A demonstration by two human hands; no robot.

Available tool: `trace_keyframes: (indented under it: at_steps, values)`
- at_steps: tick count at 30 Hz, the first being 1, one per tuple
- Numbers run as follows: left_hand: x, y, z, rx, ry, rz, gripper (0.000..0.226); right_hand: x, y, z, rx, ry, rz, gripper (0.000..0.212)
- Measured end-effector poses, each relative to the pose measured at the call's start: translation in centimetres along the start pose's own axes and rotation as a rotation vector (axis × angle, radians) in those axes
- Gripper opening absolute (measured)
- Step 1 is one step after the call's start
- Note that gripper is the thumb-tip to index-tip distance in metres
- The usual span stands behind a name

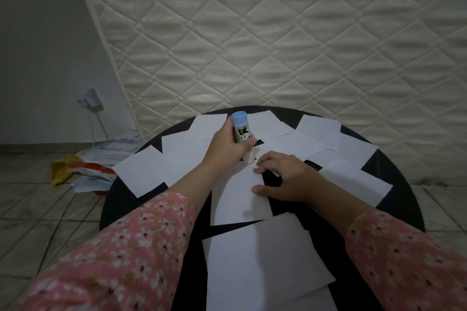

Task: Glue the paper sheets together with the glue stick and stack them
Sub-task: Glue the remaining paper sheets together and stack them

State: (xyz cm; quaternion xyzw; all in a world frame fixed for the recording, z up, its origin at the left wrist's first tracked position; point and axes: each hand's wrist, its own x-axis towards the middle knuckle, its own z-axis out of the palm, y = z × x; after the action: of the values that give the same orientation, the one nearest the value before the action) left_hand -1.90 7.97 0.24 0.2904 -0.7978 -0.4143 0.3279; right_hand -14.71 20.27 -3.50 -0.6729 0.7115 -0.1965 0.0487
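The white glue stick with a blue base (242,131) sits gripped in your left hand (228,144), tip down at the far edge of the white rectangular paper sheet (238,197) at the centre of the round black table (394,184). Your right hand (285,179) presses that sheet's right edge, fingers curved.

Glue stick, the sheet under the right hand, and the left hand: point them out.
glue stick (242,131): head view, on its printed label below the blue end.
sheet (238,199): head view, on its bare middle.
left hand (227,145): head view, on the back of the hand.
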Motion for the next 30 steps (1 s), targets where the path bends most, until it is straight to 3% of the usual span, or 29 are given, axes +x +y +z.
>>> trace_keyframes:
  at_steps: [8, 16, 21, 30]
  values:
    - [-0.6, -0.4, -0.5, -0.001, -0.021, -0.034, 0.029, -0.4, 0.1, 0.0, 0.01, -0.016, 0.002, 0.056]
    - [-0.9, 0.5, -0.3, -0.018, -0.037, -0.021, 0.031, -1.0, 0.6, 0.5, 0.004, -0.005, -0.017, 0.075]
    - [-1.4, 0.5, 0.4, 0.013, -0.061, -0.02, 0.03, -0.7, 0.4, 0.0, -0.019, -0.032, -0.01, 0.057]
    - [-0.9, 0.9, -0.7, 0.121, -0.211, -0.025, 0.05, -0.3, -0.2, 0.0, -0.113, -0.04, 0.014, 0.051]
